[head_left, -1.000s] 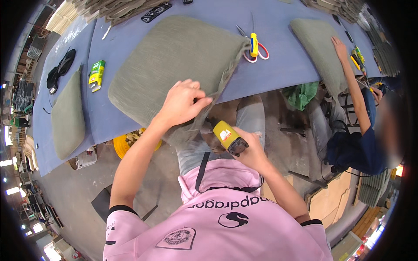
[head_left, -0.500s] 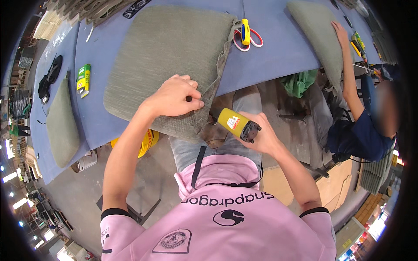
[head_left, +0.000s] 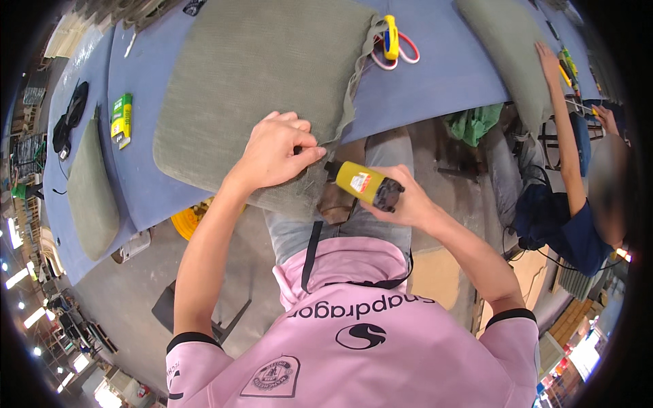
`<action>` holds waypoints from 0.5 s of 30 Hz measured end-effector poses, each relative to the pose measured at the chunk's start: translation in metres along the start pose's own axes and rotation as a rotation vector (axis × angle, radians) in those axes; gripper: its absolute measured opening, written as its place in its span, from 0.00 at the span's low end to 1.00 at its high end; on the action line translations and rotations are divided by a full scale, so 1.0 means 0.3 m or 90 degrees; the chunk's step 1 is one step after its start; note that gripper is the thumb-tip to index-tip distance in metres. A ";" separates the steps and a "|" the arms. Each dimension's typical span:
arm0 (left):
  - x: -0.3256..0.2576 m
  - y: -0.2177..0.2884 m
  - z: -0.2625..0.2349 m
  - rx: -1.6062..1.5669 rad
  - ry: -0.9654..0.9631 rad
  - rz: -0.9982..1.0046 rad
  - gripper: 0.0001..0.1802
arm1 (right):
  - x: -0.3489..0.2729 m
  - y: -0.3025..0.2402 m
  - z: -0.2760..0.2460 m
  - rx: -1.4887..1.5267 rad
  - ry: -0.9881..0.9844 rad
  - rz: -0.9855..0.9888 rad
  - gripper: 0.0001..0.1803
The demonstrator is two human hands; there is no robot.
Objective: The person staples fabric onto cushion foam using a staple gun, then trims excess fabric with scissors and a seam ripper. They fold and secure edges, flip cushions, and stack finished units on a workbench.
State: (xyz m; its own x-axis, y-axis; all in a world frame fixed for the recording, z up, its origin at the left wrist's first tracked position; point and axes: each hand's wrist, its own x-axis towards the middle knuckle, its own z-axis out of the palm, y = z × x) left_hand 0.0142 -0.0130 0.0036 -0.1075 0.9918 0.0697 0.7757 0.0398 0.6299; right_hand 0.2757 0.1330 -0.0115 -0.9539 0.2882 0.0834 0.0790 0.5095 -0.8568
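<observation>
Cushion [head_left: 258,88]: grey-green, lying on the blue tabletop [head_left: 435,81] with its near edge overhanging toward the person's lap, so the seam is reachable.
Left hand [head_left: 275,153]: grip closed, fingers pinching the cushion's near edge at about 6 o'clock of the cushion, apparently to keep the fabric taut.
Right hand [head_left: 401,204]: grip wrapped around a yellow tool [head_left: 360,183], nose aimed at the pinched edge.
Beyond: scissors [head_left: 393,44] at the cushion's 2 o'clock; green box [head_left: 122,119] at 9 o'clock; another person's hand [head_left: 547,58] on a second cushion [head_left: 507,54].
</observation>
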 end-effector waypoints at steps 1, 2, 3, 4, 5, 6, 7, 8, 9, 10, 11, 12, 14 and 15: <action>-0.004 0.006 -0.008 0.014 0.004 -0.002 0.18 | 0.017 -0.003 -0.011 -0.010 -0.042 0.016 0.19; -0.007 0.014 -0.015 0.027 0.008 -0.004 0.18 | 0.043 -0.004 -0.017 -0.018 -0.081 0.029 0.16; -0.012 0.017 -0.019 0.036 0.018 -0.008 0.18 | 0.040 0.000 -0.013 -0.008 -0.071 0.025 0.17; -0.015 0.023 -0.024 0.045 0.027 -0.012 0.18 | 0.037 0.001 -0.012 0.002 -0.061 0.021 0.17; -0.015 0.034 -0.030 0.054 0.037 -0.016 0.18 | 0.034 -0.003 -0.020 0.012 -0.052 0.017 0.17; -0.005 0.070 -0.046 0.106 -0.024 -0.021 0.18 | 0.020 -0.006 -0.023 0.000 -0.036 0.006 0.18; 0.002 0.132 -0.072 0.157 -0.087 -0.034 0.19 | -0.004 -0.007 -0.024 -0.008 -0.027 -0.003 0.18; 0.008 0.164 -0.085 0.208 -0.150 -0.047 0.19 | -0.019 -0.006 -0.027 -0.015 -0.019 -0.013 0.19; -0.003 0.154 -0.076 0.203 -0.140 -0.024 0.19 | -0.027 -0.014 -0.030 -0.009 -0.040 0.005 0.20; -0.007 0.125 -0.063 0.199 -0.128 -0.001 0.19 | -0.031 -0.024 -0.035 -0.003 -0.062 0.024 0.21; -0.012 0.100 -0.058 0.195 -0.116 0.022 0.19 | -0.032 -0.031 -0.036 0.002 -0.084 0.041 0.22; -0.005 0.070 -0.063 0.147 -0.128 0.031 0.19 | -0.032 -0.030 -0.032 0.018 -0.079 0.039 0.23; 0.005 0.022 -0.080 0.052 -0.150 0.047 0.19 | -0.027 -0.029 -0.020 0.048 -0.069 0.032 0.25; 0.002 0.018 -0.079 0.035 -0.155 0.037 0.19 | -0.022 -0.030 -0.016 0.048 -0.080 0.047 0.26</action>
State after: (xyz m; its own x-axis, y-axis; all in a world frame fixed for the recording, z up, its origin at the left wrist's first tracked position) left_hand 0.0034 -0.0150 0.0254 0.0863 0.9923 -0.0888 0.8099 -0.0180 0.5863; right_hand 0.2827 0.1304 -0.0018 -0.9755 0.2161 -0.0416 0.1328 0.4275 -0.8942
